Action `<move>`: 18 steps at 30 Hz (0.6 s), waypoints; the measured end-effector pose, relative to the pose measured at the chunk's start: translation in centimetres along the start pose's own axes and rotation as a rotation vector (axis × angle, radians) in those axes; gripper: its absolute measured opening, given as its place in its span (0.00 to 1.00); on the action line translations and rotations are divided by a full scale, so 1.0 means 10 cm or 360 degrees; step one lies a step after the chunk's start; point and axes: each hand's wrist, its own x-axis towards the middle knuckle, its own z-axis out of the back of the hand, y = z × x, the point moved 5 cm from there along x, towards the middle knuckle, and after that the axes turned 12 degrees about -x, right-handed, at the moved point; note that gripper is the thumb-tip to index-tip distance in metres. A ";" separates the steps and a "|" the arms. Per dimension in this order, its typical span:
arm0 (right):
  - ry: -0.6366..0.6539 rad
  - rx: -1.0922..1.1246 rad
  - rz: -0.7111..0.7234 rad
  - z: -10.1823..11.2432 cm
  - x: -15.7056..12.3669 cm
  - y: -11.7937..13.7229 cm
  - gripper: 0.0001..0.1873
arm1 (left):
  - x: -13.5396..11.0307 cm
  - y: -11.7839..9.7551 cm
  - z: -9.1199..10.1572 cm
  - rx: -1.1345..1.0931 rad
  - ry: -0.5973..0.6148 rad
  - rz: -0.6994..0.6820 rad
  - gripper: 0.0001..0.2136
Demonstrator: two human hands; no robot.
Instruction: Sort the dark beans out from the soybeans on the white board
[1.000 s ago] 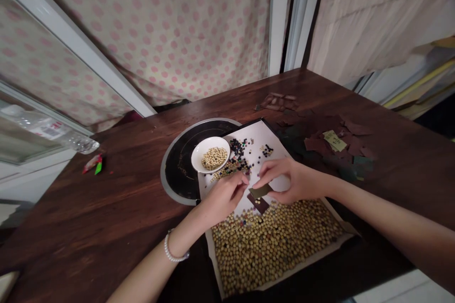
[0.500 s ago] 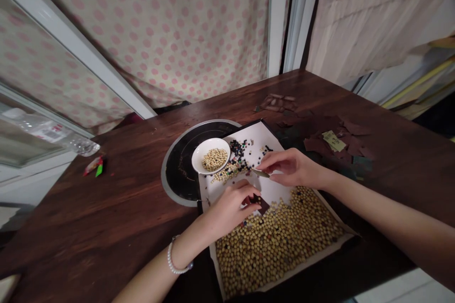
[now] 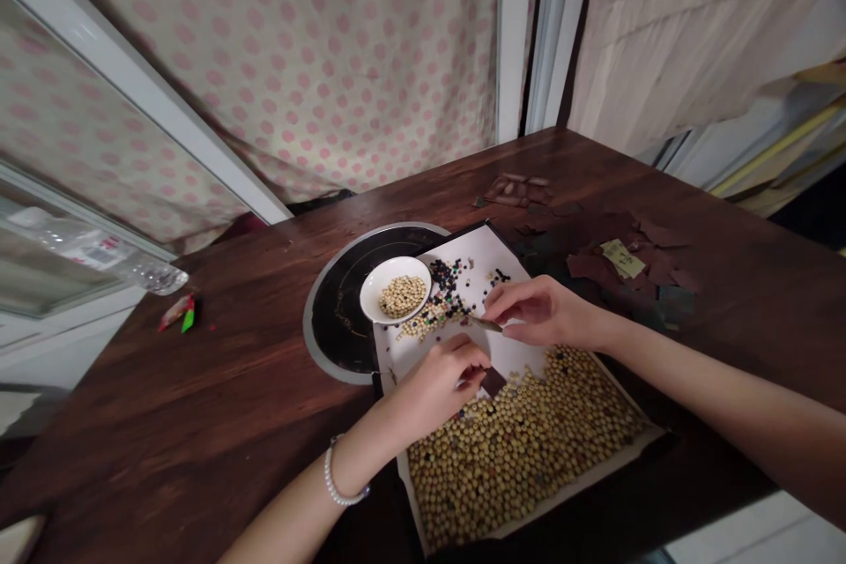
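Left hand (image 3: 440, 383) is pinching a dark card (image 3: 493, 382), right hand (image 3: 538, 314) gripping an olive card (image 3: 489, 324) — few dark beads (image 3: 444, 280) are sitting apart at centre, most beans (image 3: 522, 449) lying mixed below.

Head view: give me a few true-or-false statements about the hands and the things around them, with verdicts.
The white bowl holds pale beans. True.
The right hand pinches a thin olive card. True.
The pearl bracelet is on the right wrist. False: it is on the left wrist.
The plastic bottle stands upright beside the bowl. False: it lies on its side, far to the left of it.
The left hand pinches a dark card piece at the edge of the bean pile. True.
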 end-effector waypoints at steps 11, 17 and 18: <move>-0.0016 -0.0011 -0.0062 -0.01 0.00 -0.01 0.10 | 0.01 -0.01 -0.04 0.0079 -0.0025 -0.0033 0.09; -0.0015 -0.0043 -0.0052 -0.01 0.01 0.00 0.10 | -0.01 0.00 -0.02 0.0067 -0.0037 -0.0031 0.09; -0.0019 -0.0046 -0.0054 -0.01 0.01 0.00 0.10 | -0.01 0.01 -0.02 0.0044 -0.0048 -0.0029 0.09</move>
